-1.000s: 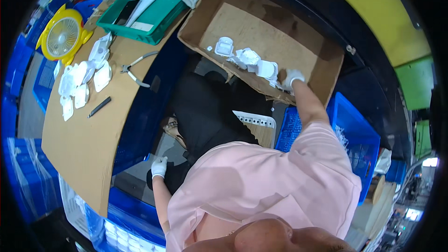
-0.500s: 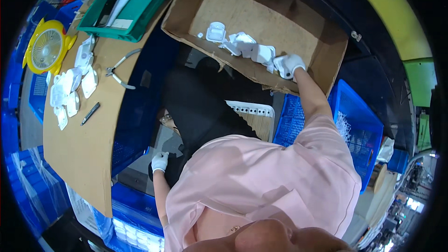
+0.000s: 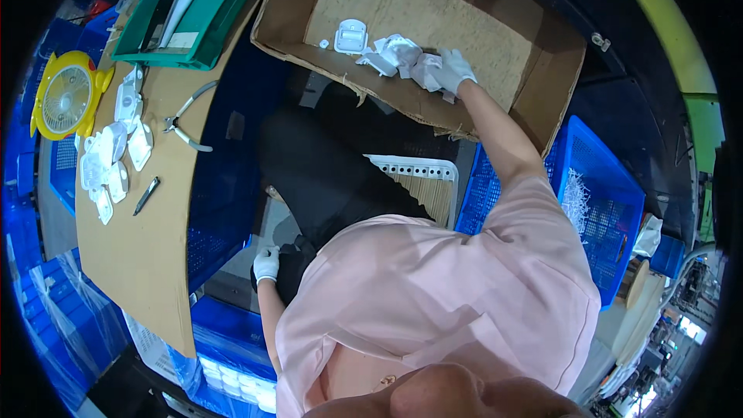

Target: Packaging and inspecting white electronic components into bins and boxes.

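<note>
**White parts gathered under a gloved hand in the box**

White parts [image 3: 398, 54] are lying in a loose row inside the cardboard box [image 3: 542, 54], toward 12 o'clock in the view. The right hand [image 3: 451, 71], in a white glove, is resting on the end of that row nearest 3 o'clock, its fingers [image 3: 433, 70] curling onto the closest piece; whether they are clamping it or only touching cannot be told. The row is running roughly from 9 to 3 o'clock, along the near wall of the box. At its 9 o'clock end a squarish white casing [image 3: 350, 35] is sitting apart from the crumpled-looking pieces beside the glove. All are pale plastic, small and irregular.

The left hand [image 3: 266, 264], also gloved, is hanging low near 7 o'clock, by dark cloth on the knee; its fingers are folding inward, and no object shows in them.

On the brown board [image 3: 147, 263] at 9 o'clock are lying more white casings [image 3: 108, 162], pliers [image 3: 184, 118] and a yellow fan [image 3: 66, 101]. A green tray [image 3: 217, 39] is sitting at 11 o'clock, a blue crate [image 3: 611, 209] at 3 o'clock.
</note>
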